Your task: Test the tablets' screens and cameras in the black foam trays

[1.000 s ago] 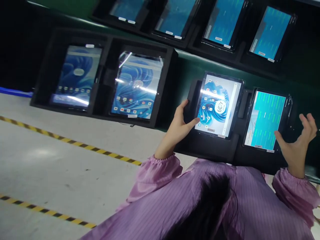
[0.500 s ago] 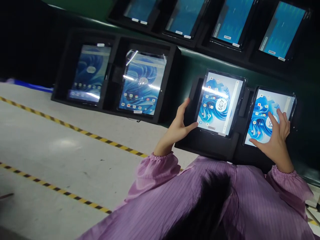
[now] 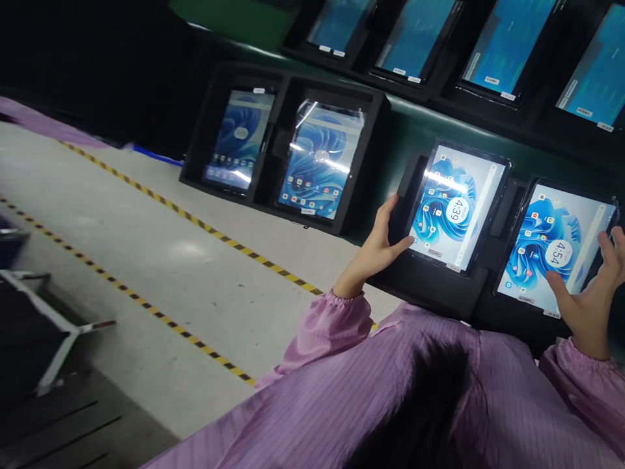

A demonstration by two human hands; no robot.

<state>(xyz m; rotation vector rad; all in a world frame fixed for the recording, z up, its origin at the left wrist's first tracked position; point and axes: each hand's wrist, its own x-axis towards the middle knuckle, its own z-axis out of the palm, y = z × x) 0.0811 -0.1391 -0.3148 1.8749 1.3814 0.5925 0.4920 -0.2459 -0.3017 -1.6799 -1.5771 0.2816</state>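
Note:
Two lit tablets lie side by side in a black tray (image 3: 434, 284) in front of me. The left tablet (image 3: 481, 195) reads 4:39 and the right tablet (image 3: 581, 215) reads 4:54, both with blue swirl wallpaper and app icons. My left hand (image 3: 375, 251) grips the tray's left side, its thumb at the lower left corner of the 4:39 tablet. Over the right part of the 4:54 tablet is my right hand (image 3: 593, 293), open, thumb and fingers spread. Whether its fingertips touch the tablet I cannot tell.
Another black tray (image 3: 266, 203) with two tablets stands to the left on the green table (image 3: 415, 124). Along the back, several tablets (image 3: 510, 45) with blue screens sit in black trays. Yellow-black tape (image 3: 215, 231) marks the floor, where a white-framed cart (image 3: 63, 345) stands at lower left.
My right hand has shifted right across the 4:54 tablet, uncovering its clock. My left hand stays at the tray's side. The whole view has swung left, bringing the cart into sight.

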